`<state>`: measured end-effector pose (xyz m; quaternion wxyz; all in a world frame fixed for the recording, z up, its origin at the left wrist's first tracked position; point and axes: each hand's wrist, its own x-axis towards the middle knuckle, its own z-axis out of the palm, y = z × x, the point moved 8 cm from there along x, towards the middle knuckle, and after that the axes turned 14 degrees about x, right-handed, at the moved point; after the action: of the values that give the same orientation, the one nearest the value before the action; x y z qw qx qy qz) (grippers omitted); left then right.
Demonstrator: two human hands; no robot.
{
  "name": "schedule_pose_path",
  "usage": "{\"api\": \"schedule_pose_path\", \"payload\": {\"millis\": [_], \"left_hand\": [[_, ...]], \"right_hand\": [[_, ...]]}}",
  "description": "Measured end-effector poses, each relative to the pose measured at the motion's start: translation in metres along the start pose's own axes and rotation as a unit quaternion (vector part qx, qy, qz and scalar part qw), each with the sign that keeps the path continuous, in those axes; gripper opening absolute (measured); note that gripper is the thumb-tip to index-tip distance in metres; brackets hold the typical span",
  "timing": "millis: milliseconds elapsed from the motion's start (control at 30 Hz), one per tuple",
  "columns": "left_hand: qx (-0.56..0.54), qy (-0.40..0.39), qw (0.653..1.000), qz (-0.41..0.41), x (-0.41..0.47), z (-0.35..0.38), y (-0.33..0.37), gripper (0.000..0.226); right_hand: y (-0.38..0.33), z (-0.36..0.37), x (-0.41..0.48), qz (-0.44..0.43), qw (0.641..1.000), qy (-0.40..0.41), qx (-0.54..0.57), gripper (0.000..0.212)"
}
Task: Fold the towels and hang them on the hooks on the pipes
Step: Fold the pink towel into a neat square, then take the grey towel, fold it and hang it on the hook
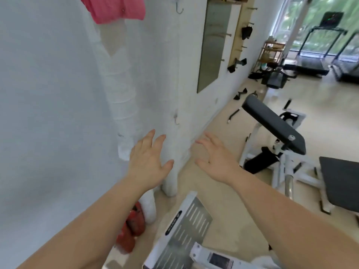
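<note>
Up front, left hand (149,162): back to the camera, fingers straight and spread, holding nothing. Just right of it, right hand (215,158): also stretched forward, fingertips slightly bent, gripping nothing. Both bare forearms in view, cut off at the bottom edge. Hard to tell whether either hand touches the wall.

Behind the left hand, a white wrapped pipe (116,84) running up the wall, partly hidden by that hand and forearm, foot showing again near the floor. Beside it to the right, a 2nd white pipe (171,148), standing on the floor between the 2 hands. On that one, a small hook (175,119), blurred, nothing on it. Higher up, another bare hook (179,7), top cut off by the frame edge.

At the very top, the pink towel (114,8): hanging high over the 1st pipe, well above both hands, upper part cropped out, so no seeing what carries it or how neatly folded.

Low down by the 1st pipe's foot, something red (132,228), half hidden by the left forearm, impossible to identify. Next to it, a perforated metal plate (186,228) on the floor.

Further right, a dark padded gym bench (272,125). Far back, a wooden shelf rack (272,51), contents too blurred to name, and treadmills (318,47) by the window.
</note>
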<state>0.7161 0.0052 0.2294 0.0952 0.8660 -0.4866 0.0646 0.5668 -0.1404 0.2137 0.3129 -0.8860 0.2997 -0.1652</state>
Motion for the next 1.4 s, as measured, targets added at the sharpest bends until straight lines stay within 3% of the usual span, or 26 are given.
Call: {"api": "schedule_pose_path", "payload": {"millis": [200, 467, 733, 867, 967, 1200, 1400], "left_hand": [[-0.092, -0.112, 0.988, 0.052, -0.042, 0.076, 0.087, 0.081], [-0.073, -0.235, 0.958, 0.146, -0.094, 0.169, 0.246, 0.072], [-0.067, -0.389, 0.897, 0.198, -0.159, 0.271, 0.412, 0.072], [-0.070, -0.445, 0.868, 0.211, -0.188, 0.308, 0.467, 0.072], [-0.063, -0.471, 0.851, 0.224, -0.204, 0.335, 0.502, 0.070], [-0.040, -0.518, 0.810, 0.272, -0.234, 0.397, 0.561, 0.063], [-0.013, -0.536, 0.755, 0.378, -0.267, 0.433, 0.596, 0.036]], "right_hand": [[0.121, -0.002, -0.124, 0.142, 0.990, -0.002, 0.003, 0.059], [0.267, -0.014, -0.250, 0.284, 0.958, -0.020, 0.039, 0.056], [0.413, -0.042, -0.378, 0.377, 0.925, -0.033, 0.042, 0.054], [0.460, -0.062, -0.432, 0.414, 0.910, -0.003, -0.002, 0.048], [0.490, -0.064, -0.466, 0.447, 0.893, 0.042, 0.027, 0.047], [0.528, -0.047, -0.510, 0.447, 0.884, 0.123, 0.052, 0.032], [0.549, -0.041, -0.515, 0.410, 0.898, 0.150, 0.048, 0.026]]}}
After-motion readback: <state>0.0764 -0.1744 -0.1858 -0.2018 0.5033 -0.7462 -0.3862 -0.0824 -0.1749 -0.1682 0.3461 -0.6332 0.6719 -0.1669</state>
